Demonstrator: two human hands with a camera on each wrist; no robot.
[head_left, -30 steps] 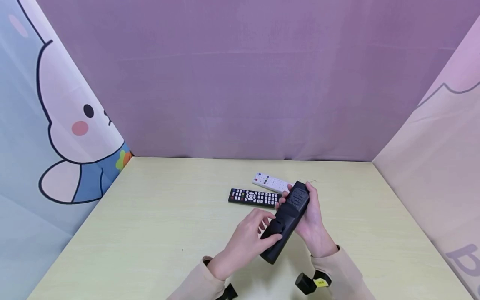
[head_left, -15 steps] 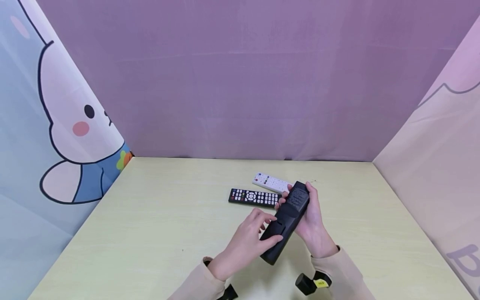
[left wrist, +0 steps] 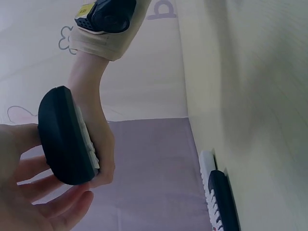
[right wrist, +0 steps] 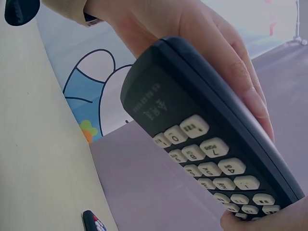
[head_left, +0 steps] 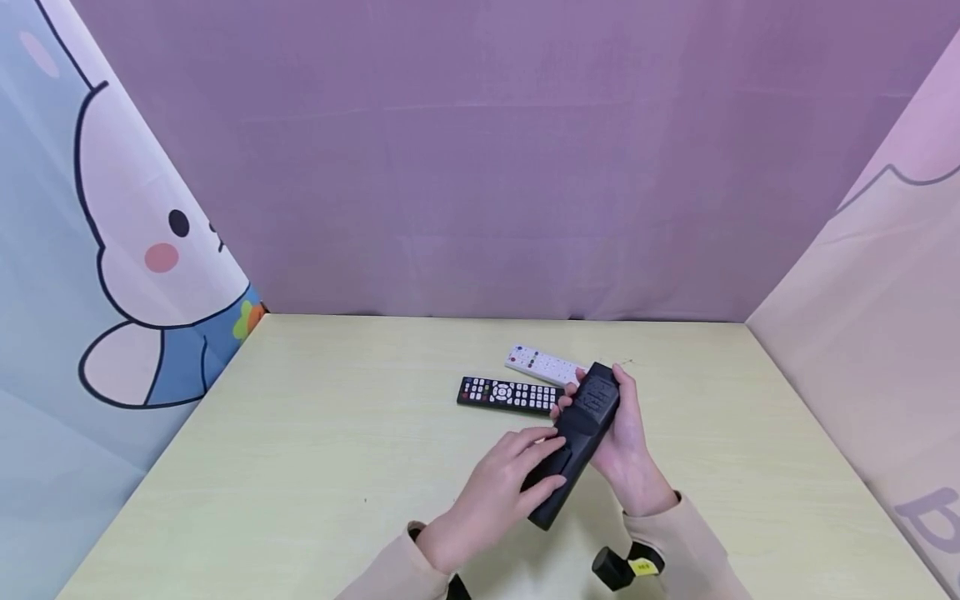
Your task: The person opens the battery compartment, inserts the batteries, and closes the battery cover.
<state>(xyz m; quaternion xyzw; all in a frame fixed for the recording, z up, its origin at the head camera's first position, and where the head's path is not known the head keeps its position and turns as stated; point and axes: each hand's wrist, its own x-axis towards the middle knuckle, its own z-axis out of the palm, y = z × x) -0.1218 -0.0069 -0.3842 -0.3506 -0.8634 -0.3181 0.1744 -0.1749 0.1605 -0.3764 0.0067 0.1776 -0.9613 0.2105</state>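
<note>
A large black remote control is raised above the table and tilted, its back with moulded text facing up in the head view. My right hand grips it near its upper end, thumb along one edge and fingertips at the other. My left hand lies over the lower back, its fairly straight fingers and thumb touching the casing around a notch. White number keys show on the remote's front in the right wrist view. From the left wrist, the remote's rounded end is seen between both hands.
On the light wooden table lie a black remote with white buttons and, behind it, a white remote. The right hand partly covers their near ends. A purple cloth backdrop stands behind, with printed side panels.
My left fingers have straightened and moved slightly up and right over the remote's back, covering more of it. The right hand holds the remote almost still.
</note>
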